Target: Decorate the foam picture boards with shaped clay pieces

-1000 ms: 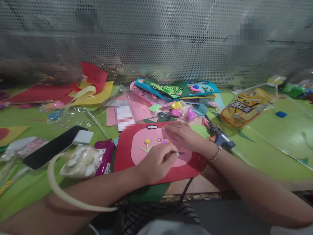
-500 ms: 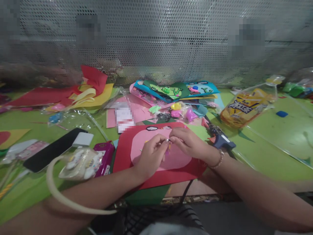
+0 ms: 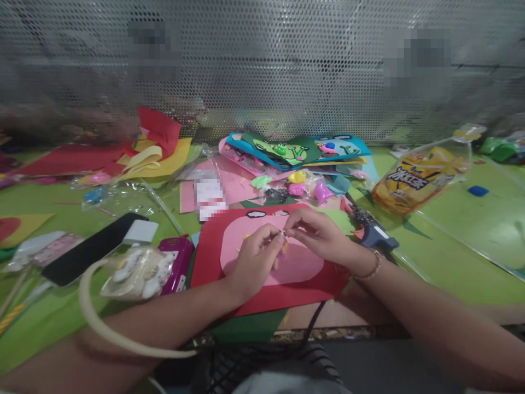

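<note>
Since a second ago your hands have come up off the pink shape (image 3: pixel 301 267) and met in the middle of the frame. In the half second just gone they've barely shifted.

Your left hand (image 3: pixel 254 261) is curled, with thumb and forefinger pinched tight on a tiny pale bit (image 3: pixel 282 234). Your right hand (image 3: pixel 316 232) pinches the same bit from the other side, its other fingers loosely bent. The bit is too small to say what it is. It sits just above the upper part of the pink shape, which lies on the red sheet (image 3: pixel 262 300) at centre frame.

There's a bracelet (image 3: pixel 371 267) on your right wrist. The glue gun (image 3: pixel 375 236) lies just right of the red sheet, near that wrist. Behind your hands is a clear bag of clay pieces (image 3: pixel 304 189), and further back a stack of felt pictures (image 3: pixel 295 149). A yellow packet (image 3: pixel 414 178) lies in the upper right. At lower left, a black phone (image 3: pixel 91 247) and a purple case (image 3: pixel 177 262) lie on the green table (image 3: pixel 451 257).
</note>
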A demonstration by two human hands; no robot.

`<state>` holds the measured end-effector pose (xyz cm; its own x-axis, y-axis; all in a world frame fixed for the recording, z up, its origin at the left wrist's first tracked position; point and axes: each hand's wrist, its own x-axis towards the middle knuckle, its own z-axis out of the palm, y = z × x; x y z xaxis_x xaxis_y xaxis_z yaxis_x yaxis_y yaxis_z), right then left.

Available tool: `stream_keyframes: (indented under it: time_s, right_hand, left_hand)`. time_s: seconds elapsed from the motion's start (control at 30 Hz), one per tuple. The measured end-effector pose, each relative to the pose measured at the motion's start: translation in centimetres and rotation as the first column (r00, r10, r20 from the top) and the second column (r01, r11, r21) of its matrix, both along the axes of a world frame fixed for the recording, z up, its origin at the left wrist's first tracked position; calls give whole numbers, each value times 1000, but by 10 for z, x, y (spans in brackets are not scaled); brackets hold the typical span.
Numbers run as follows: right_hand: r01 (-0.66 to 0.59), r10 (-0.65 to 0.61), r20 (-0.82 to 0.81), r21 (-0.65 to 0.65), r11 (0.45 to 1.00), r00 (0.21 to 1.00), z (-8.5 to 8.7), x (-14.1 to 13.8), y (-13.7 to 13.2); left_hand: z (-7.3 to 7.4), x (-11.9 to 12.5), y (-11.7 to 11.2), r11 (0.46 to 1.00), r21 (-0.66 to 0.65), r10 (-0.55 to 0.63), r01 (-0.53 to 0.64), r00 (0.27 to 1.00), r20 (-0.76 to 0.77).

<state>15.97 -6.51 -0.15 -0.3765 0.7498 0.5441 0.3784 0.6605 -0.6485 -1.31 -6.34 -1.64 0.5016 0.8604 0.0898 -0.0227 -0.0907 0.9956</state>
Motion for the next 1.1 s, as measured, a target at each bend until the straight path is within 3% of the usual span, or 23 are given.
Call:
stream_keyframes:
  time_s: [0.23,0.57,0.73,0.93,1.1]
  right_hand:
    - [-4,3,-61,-18,1000,998,-1,0,1]
    - [-149,137,-94,-138,979,986,-7,-2,-2]
    - [-61,34,-159,-170,983,987,-2,-3,-2]
    - [-103,91,-104,-119,988,990,-3,-2,1]
    - [-35,26,-103,-90,995,994,-4,0,4]
  left_hand:
    - [1,1,1,998,-63,23,-19,999,48]
    - [3,3,3,992,-116,61,-47,992,115]
    - [3,2,1,995,-98,35,-24,993,114]
    - [0,2,0,995,-101,1,10,994,107]
    - [-1,2,1,991,-127,-18,33,993,118]
